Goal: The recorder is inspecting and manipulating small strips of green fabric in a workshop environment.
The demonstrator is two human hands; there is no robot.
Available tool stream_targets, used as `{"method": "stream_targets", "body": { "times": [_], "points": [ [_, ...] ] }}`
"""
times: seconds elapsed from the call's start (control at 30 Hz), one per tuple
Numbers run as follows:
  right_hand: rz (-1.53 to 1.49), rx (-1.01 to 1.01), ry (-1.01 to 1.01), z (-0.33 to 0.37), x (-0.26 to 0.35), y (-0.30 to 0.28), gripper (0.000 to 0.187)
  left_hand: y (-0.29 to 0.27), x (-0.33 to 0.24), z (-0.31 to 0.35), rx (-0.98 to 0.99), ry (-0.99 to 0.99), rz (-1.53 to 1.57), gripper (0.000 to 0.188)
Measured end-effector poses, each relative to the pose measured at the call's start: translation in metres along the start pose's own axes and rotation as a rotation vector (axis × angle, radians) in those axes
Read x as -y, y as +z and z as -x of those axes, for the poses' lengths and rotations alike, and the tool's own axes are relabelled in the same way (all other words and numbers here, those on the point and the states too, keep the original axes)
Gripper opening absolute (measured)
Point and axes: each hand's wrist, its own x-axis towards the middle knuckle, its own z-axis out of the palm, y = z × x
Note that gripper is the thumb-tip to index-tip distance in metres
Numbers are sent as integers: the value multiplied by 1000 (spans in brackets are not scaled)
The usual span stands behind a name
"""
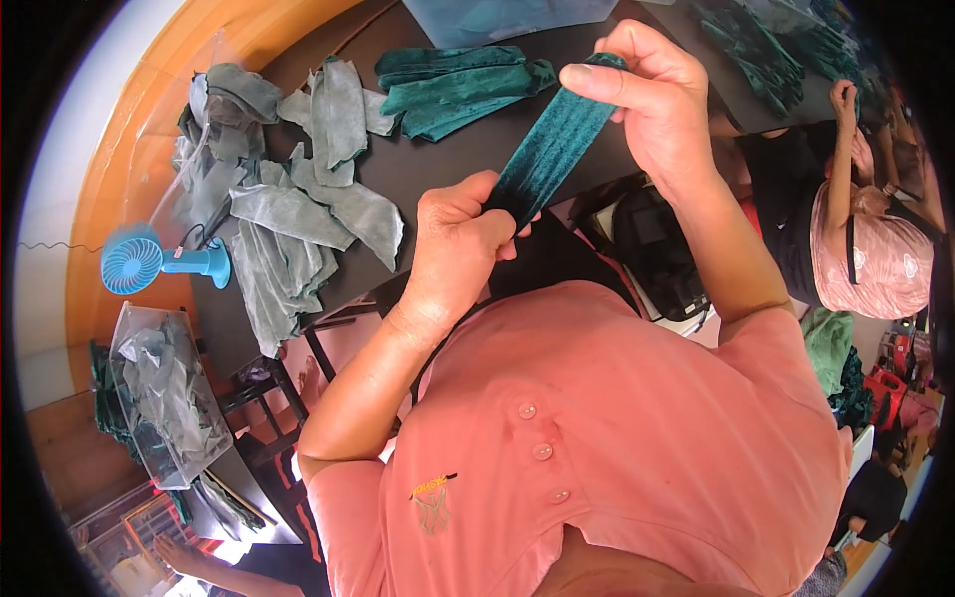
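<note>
A narrow strip of dark green velvet fabric (557, 144) is stretched slantwise between my two hands, above the near edge of the dark table. Its lower end is gripped in my left hand (460, 224), fingers curled round it. At the upper end my right hand (657, 99) pinches the strip between thumb and fingers. Behind the strip lies a pile of similar green velvet pieces (453, 88). To the left, several pale grey-green fabric pieces (338, 114) are spread over the tabletop, some overlapping.
A small blue fan (132, 261) stands at the table's left. Below it is a clear bin (179, 398) filled with grey fabric. A translucent blue box (507, 20) sits at the back. Green velvet gloves (756, 55) lie far right, near a person in pink (875, 249).
</note>
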Motion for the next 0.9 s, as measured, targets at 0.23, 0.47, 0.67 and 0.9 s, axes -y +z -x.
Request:
{"method": "stream_targets", "body": {
  "times": [0.23,0.47,0.67,0.9],
  "points": [
    [-71,31,285,-3,-2,2,22,-11,-9,0,-167,-59,246,15],
    [23,-70,133,8,-22,2,16,-24,1,-1,-154,50,144,25],
    [-152,-171,156,8,-17,13,16,-23,-7,2,-106,25,306,30],
    [-145,-334,260,20,-21,12,21,-23,0,5,-142,36,291,35]
  ]
}}
